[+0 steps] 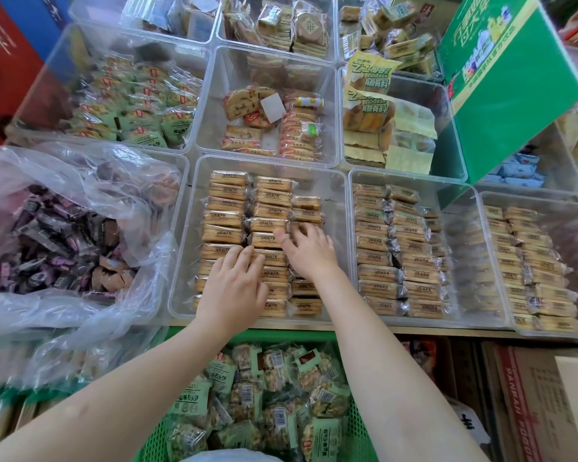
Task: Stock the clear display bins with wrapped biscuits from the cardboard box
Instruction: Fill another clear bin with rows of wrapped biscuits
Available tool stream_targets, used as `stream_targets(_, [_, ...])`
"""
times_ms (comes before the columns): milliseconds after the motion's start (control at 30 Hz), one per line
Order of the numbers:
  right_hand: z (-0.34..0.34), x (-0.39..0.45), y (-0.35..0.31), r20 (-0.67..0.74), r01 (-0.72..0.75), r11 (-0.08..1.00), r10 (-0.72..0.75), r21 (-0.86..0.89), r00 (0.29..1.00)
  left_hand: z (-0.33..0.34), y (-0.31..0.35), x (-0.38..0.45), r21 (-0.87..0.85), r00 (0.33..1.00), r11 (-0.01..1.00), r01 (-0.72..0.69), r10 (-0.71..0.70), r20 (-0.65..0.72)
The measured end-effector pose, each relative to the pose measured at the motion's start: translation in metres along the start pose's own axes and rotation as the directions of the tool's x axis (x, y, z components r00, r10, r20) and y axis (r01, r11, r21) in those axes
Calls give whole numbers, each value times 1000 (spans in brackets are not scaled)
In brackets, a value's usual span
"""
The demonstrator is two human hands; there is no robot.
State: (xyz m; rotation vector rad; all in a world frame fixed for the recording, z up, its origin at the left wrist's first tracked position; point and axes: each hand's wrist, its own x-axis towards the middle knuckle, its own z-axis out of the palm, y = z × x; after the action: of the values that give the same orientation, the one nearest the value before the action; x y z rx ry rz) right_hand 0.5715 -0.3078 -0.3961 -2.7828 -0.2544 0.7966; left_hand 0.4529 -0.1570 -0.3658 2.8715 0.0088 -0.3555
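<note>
A: Position of hands?
B: Both inside the centre bin [342, 208]. Left hand [232, 286] palm down, fingers laid fairly straight over the biscuits [227, 219] in the middle row, pressing rather than gripping. Right hand [309, 251] at 2 o'clock from the left, fingers curled onto a packet in the right-hand row, thumb against the middle row. Cannot tell whether that packet is truly pinched or only pushed.

A: Contents of bin?
B: Three rows of tan wrapped biscuits, stacked on edge. Left and middle rows nearly full; right row shorter, stopping short of the far wall.

A: Neighbouring stock?
B: At 3 o'clock, second bin [471, 255] with similar tan packets in rows; beyond it a third [491, 201] likewise. At 9 o'clock, plastic bag [80, 181] of dark purple and brown packets. At 12 o'clock, bin [211, 105] of red-labelled biscuits, loosely piled. At 10 o'clock, bin of green packets [137, 111].

A: Below the counter edge?
B: Green basket [154, 438] at 6 o'clock, holding green-wrapped packets, between the forearms. Cardboard box [531, 411] at 4 o'clock, printed side showing. Green carton [511, 81] at 1 o'clock, tilted against the bins.
</note>
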Motion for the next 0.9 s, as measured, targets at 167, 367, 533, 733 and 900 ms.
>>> stream_targets(167, [1, -2, -1, -22, -60, 998, 59, -7, 998, 0, 0, -1, 6, 1000, 1000, -2, 2, -9])
stream_targets(367, [-2, -2, -9, -13, -75, 997, 75, -3, 997, 1, -1, 0, -3, 1000, 1000, -14, 14, -17])
stream_targets(533, [-1, -1, -9, 45, -97, 994, 95, 48, 994, 1, -1, 0, -4, 1000, 1000, -9, 9, -18])
stream_targets(733, [-6, -7, 5, 28, -11, 984, 6, 177, 1000, 2, -2, 0, 4, 1000, 1000, -7, 7, -21])
stream_targets(900, [-13, 4, 0, -16, 0, 993, 2, 114, 1000, 3, -1, 0, 14, 999, 1000, -11, 12, -34])
